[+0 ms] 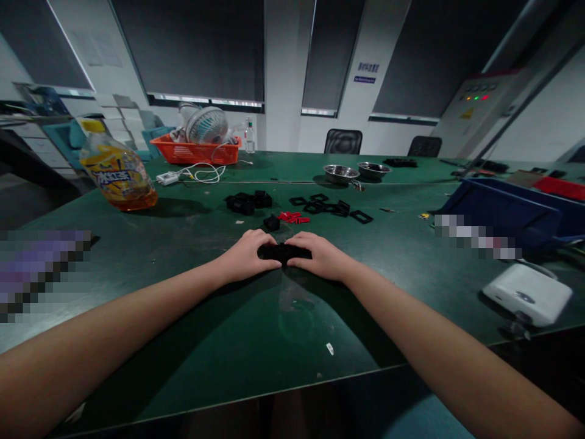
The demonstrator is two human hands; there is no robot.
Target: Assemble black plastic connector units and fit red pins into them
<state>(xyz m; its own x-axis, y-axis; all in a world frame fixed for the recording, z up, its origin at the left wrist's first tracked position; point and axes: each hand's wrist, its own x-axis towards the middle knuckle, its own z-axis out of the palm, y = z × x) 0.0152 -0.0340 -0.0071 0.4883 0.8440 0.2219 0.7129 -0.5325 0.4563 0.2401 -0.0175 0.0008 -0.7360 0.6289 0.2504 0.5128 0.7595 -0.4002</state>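
Between my two hands, low over the green table (205, 353), is a black plastic part (284, 253). My left hand (250, 255) grips its left end with thumb and fingers, and my right hand (320, 256) grips its right end. The part's exact kind is hard to make out. Just beyond my hands sits a small black block (272, 222), beside a little pile of red pieces (293, 217). Several black blocks (247, 202) are heaped farther left. Flat black rectangular frames (361, 216) lie scattered to the right.
A tea bottle (116, 171) leans at the left. Behind it are an orange basket (196, 152) with a fan and a white cable (210, 174). Two metal bowls (340, 175) stand farther back. At right are a blue bin (503, 210) and a white device (528, 294).
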